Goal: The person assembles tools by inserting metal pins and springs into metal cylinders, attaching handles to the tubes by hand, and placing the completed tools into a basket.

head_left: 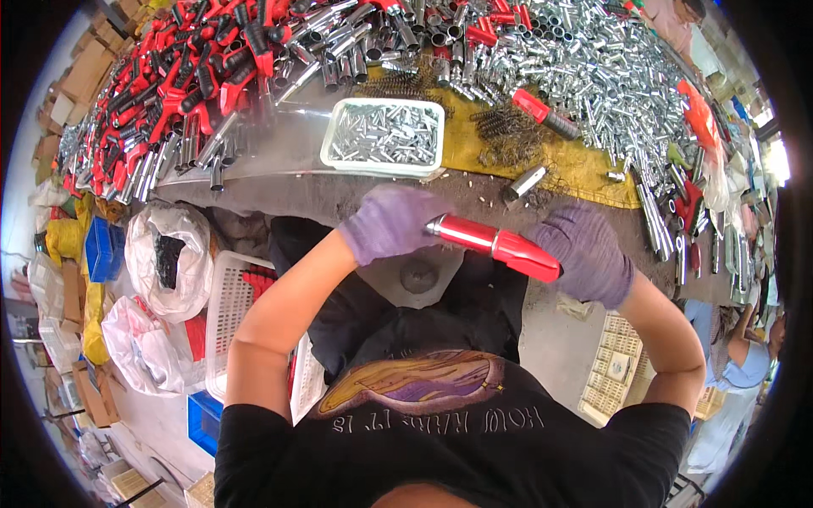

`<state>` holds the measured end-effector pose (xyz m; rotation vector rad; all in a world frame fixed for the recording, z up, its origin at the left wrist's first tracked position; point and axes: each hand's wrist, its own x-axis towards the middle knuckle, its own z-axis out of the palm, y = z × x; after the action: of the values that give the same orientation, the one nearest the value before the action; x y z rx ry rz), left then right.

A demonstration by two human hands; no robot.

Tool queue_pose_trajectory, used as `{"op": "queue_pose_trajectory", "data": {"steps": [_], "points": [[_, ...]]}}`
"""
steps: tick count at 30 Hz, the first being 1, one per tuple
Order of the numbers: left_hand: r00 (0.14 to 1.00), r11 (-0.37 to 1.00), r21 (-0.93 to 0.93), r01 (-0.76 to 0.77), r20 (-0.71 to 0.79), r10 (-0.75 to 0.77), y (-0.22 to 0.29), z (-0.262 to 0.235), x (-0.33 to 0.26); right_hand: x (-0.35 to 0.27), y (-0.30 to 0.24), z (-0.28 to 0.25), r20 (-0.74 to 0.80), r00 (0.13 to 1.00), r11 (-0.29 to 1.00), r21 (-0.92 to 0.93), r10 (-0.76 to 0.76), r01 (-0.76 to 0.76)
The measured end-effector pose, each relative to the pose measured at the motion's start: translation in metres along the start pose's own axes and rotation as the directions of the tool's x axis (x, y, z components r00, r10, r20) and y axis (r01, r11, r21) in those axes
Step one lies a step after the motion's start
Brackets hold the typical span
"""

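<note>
In front of my chest is a red tubular tool point(484, 241) with a silver end on the left and a red plastic sleeve on the right. My left hand point(391, 227), in a purple glove, is closed at the silver end; motion blurs its fingers. My right hand point(584, 252), also gloved in purple, grips the red sleeve end, its fingertips partly hidden. Just beyond, near the table's edge, lies a short silver tube point(525, 184). A white tray point(383, 168) farther back on the table holds many small metal pins.
Red and black handles point(199, 80) are heaped at the far left. Silver metal parts point(610, 76) pile up at the far right. Dark springs point(508, 135) lie on yellow cloth point(593, 173). Beside me stand a white crate point(229, 296) and white sacks point(169, 254).
</note>
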<state>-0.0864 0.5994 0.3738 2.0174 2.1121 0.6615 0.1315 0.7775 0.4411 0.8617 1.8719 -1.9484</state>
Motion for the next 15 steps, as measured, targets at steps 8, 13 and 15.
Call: {"op": "queue_pose_trajectory", "data": {"steps": [8, 13, 15], "points": [[0.97, 0.978, 0.207, 0.007, -0.238, 0.043, -0.012, 0.014, 0.006, -0.004, -0.01, 0.01, -0.006, 0.994, 0.917, 0.385, 0.113, -0.102], [0.993, 0.993, -0.01, 0.116, 0.005, -0.116, -0.001, -0.005, 0.0, 0.01, -0.01, 0.0, 0.095, 0.99, 0.977, 0.179, 0.104, -0.12], [0.986, 0.977, 0.177, 0.121, -0.134, -0.098, -0.002, -0.005, 0.001, 0.021, 0.01, -0.007, 0.187, 0.962, 0.877, 0.405, 0.198, -0.259]]}}
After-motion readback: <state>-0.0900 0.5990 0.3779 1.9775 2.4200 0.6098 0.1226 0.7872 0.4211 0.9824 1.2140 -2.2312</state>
